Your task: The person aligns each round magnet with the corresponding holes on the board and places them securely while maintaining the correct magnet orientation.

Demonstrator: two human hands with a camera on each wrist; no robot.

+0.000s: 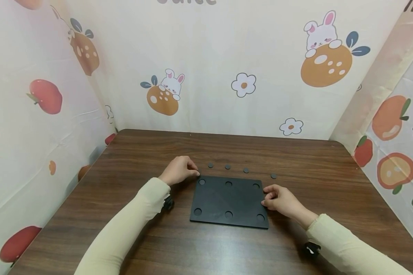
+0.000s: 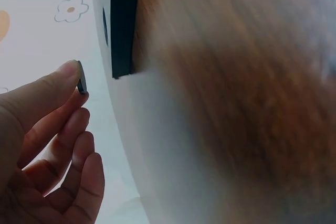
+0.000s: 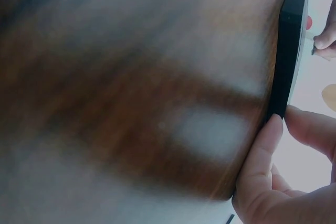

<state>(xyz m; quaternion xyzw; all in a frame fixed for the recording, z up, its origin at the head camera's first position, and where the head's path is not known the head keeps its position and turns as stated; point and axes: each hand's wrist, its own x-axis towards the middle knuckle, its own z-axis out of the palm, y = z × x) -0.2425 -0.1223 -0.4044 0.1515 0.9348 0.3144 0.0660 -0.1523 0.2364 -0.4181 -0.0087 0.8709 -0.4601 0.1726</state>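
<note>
My left hand (image 1: 179,170) pinches a small black disc (image 2: 81,78) between thumb and fingertip, its other fingers curled loosely. It hovers by the far left corner of a flat black rectangular board (image 1: 227,200). Round recesses mark the board in two rows, near and far; whether the far left one is filled, I cannot tell. At the board's right edge, my right hand (image 1: 282,200) grips the rim with thumb and finger; in the right wrist view its fingertips (image 3: 275,124) meet the board's corner. Several black discs, among them one disc (image 1: 228,167), lie in a loose row beyond the board.
The board lies on a brown wood-grain table (image 1: 151,152). Printed curtains with fruit and rabbits, such as the back curtain (image 1: 210,107), hang around its back and sides. A dark wrist device (image 1: 168,202) sits under the left cuff, and another wrist device (image 1: 311,249) under the right.
</note>
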